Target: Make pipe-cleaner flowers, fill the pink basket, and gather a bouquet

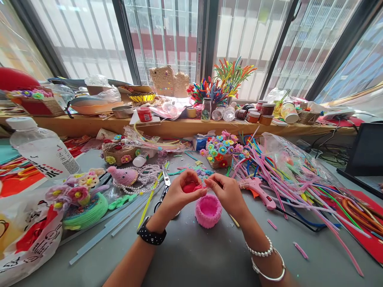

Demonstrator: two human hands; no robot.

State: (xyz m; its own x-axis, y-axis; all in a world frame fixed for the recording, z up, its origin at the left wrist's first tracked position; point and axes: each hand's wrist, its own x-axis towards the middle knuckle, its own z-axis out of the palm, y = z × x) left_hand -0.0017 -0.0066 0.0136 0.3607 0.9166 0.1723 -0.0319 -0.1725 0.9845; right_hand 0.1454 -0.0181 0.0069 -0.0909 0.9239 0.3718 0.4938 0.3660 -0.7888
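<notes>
My left hand [178, 194] curls round a small red fuzzy piece [189, 187], which shows between its thumb and fingers. My right hand [225, 190] pinches the right end of the same red piece, thumb and forefinger closed. Both hands hover just above a small pink fuzzy basket [208, 210] that stands on the grey table [194, 255]. A black dotted watch sits on my left wrist and silver bangles on my right.
Scissors [163, 187] lie left of my left hand, a pink glue gun [257, 189] right of my right hand. A heap of coloured pipe cleaners [287, 187] fills the right side. A plastic bottle [42, 147], flower baskets [220, 153] and glue sticks [119, 219] crowd the left and back.
</notes>
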